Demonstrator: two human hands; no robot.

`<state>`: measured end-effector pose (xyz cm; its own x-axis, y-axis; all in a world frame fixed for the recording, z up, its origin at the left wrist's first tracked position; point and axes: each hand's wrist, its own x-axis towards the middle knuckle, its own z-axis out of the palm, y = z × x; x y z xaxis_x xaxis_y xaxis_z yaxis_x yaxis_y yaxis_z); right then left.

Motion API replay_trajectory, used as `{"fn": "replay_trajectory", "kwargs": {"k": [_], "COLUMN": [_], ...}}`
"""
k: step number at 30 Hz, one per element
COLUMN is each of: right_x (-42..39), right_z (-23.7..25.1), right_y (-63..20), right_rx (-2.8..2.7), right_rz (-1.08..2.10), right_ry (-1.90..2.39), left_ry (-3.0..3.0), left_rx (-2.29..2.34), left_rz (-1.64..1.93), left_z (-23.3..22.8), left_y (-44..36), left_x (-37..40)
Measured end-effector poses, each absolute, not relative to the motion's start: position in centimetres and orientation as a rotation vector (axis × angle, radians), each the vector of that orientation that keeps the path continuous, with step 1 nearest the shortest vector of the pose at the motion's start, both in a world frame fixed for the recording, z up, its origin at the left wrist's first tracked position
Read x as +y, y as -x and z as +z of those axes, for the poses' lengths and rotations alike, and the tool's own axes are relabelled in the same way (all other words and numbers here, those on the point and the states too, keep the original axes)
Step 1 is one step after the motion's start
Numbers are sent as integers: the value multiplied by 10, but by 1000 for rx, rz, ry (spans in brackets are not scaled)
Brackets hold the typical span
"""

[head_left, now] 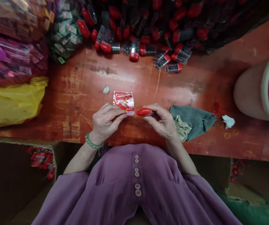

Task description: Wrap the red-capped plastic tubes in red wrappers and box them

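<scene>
My left hand (108,120) pinches the lower edge of a small red printed plastic packet (123,99), which lies or hovers just over the red-brown table. A pale lilac patch shows at the packet's lower right corner. In my right hand (160,120), thumb and fingers are closed on a small container with a glossy red rounded cap (144,112). Its cap points left toward the packet, a short gap apart. The rest of the container is mostly hidden by my fingers.
A heap of clear containers with red caps (134,50) fills the far side. Bulging plastic bags (12,103) stand at left. Right of my hands lie a grey-green cloth (195,120) and white scraps (228,121). A large tub with a red lid (253,90) is at far right. Cardboard boxes (15,175) sit below the table edge.
</scene>
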<state>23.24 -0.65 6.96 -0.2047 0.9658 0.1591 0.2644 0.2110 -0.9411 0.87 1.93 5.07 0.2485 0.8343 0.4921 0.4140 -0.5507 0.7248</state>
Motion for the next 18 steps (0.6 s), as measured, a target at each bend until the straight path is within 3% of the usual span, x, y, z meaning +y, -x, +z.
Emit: {"fn": "replay_trajectory", "kwargs": {"k": [9, 18], "right_x": [-12, -11], "right_z": [87, 103], "right_y": [-232, -225], "right_rx": [-2332, -2720], "right_rz": [655, 625], "right_ry": [1366, 1541], "left_ry": [-2080, -2075], "left_rx": [1053, 1004], "left_rz": [1159, 1069], "left_z": [58, 39], "left_y": [-9, -8], "left_x": [11, 7]}}
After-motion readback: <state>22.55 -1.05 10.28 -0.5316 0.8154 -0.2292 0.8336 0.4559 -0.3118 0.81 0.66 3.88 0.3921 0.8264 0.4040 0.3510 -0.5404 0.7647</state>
